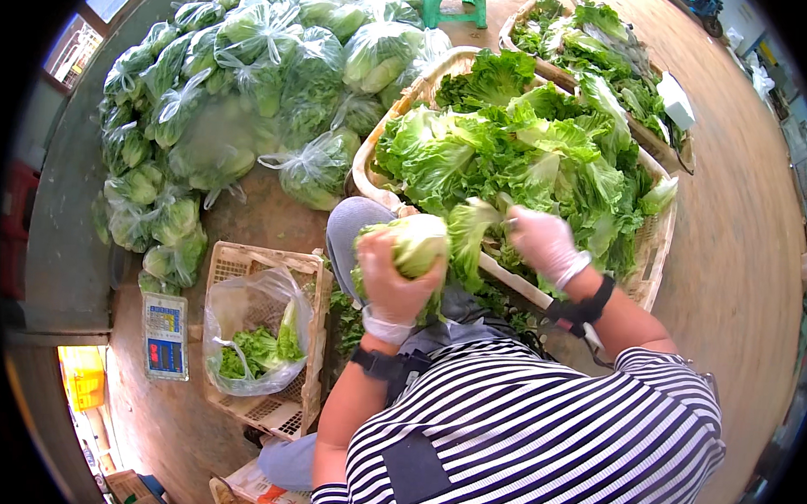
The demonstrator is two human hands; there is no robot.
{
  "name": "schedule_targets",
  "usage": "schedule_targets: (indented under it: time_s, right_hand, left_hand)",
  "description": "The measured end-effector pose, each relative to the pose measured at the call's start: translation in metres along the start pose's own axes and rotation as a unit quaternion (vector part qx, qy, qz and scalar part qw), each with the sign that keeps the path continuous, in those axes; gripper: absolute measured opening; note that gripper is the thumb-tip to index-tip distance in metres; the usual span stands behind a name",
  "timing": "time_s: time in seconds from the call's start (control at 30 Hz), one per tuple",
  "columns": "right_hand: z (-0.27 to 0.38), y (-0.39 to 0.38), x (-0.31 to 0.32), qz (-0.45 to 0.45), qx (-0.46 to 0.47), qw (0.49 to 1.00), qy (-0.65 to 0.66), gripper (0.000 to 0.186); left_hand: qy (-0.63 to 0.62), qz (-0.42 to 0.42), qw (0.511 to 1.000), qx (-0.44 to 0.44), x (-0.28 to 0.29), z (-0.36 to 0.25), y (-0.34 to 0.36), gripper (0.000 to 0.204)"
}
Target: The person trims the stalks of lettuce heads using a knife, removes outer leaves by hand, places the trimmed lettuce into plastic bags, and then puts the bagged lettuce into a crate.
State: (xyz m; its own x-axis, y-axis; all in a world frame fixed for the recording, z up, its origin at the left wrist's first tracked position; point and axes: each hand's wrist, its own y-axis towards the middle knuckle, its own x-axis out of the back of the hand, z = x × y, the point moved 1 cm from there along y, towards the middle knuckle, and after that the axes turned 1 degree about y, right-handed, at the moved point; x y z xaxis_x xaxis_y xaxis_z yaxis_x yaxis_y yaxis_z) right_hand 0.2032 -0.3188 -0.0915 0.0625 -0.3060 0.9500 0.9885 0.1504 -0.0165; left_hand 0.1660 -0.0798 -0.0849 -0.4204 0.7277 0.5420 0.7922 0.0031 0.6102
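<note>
My left hand (391, 274), in a thin clear glove, is closed around a pale green lettuce head (421, 244) above my lap. Just right of that head, a loose lettuce leaf (469, 241) hangs down. My gloved right hand (544, 244) is closed beside the leaf, over the near edge of a big crate (368, 166) heaped with lettuce leaves (505, 149). A narrow greyish piece pokes up by its fingertips; motion blur hides what it is.
At my left, a plastic crate (313, 387) carries an open clear bag (219, 321) with some leaves inside. Beside it lies a scale with a lit display (165, 337). Bagged lettuce heads (285, 70) pile up far left. Another leaf-filled crate (669, 159) and a green stool (454, 5) stand beyond.
</note>
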Motion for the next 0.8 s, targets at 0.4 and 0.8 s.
schedule_targets:
  time_s: [0.4,0.8]
  right_hand:
    - [0.045,-0.017,0.016,0.319,-0.142,0.549,0.76,0.064]
    - [0.002,0.019,-0.002,-0.016,-0.142,0.508,0.85,0.038]
  left_hand:
    - [0.098,0.182,0.941,-0.267,0.032,-0.057,0.049,0.053]
    - [0.096,0.101,0.936,-0.322,-0.017,-0.046,0.052,0.025]
